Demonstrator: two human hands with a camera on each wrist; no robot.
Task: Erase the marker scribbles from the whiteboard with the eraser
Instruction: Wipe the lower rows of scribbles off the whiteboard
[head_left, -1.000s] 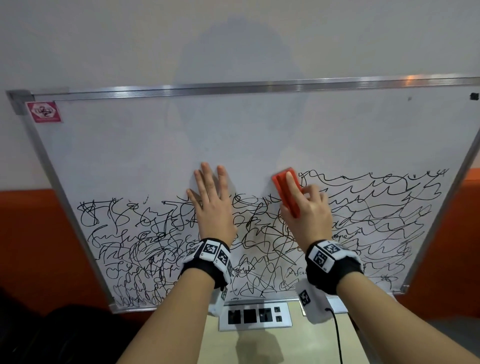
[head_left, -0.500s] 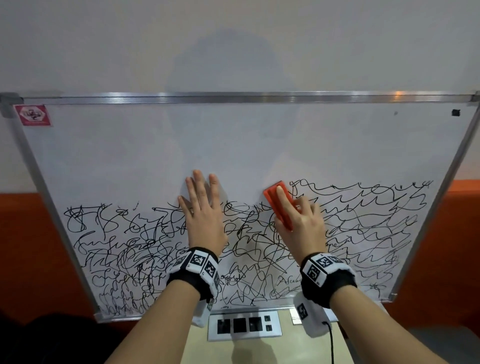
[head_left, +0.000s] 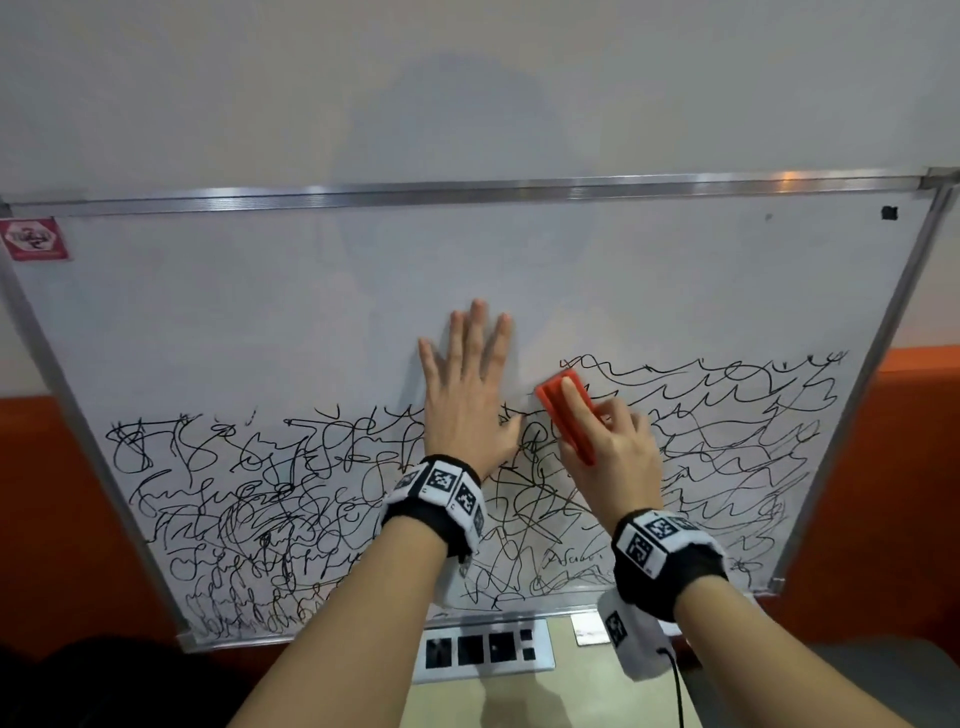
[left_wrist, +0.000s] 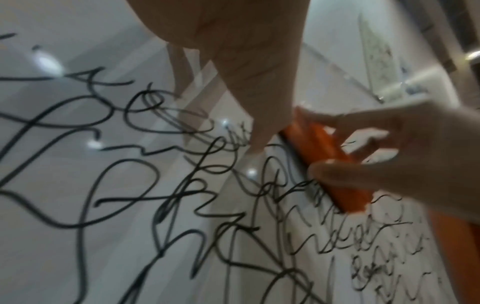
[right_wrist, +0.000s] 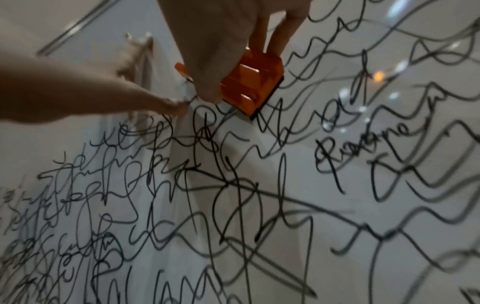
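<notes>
A metal-framed whiteboard (head_left: 311, 291) leans against the wall. Its upper half is wiped white and its lower half carries dense black scribbles (head_left: 249, 499). My right hand (head_left: 605, 441) grips an orange eraser (head_left: 563, 415) and presses it flat on the board at the top edge of the scribbles, right of centre. The eraser (right_wrist: 246, 84) has a dark felt base, with my thumb and fingers on its sides. In the left wrist view the eraser (left_wrist: 327, 164) lies just right of my thumb. My left hand (head_left: 467, 384) lies flat on the board with fingers spread, close to the eraser's left.
A red sticker (head_left: 34, 239) marks the board's top left corner and a small black mark (head_left: 889, 212) sits near the top right. Below the board a socket panel (head_left: 483, 649) is set in a beige tabletop. An orange wall band (head_left: 914, 467) runs behind.
The eraser and my right hand slid a little down and left along the scribbles' top edge. My left hand stayed flat, now nearer the eraser. The head view shifted.
</notes>
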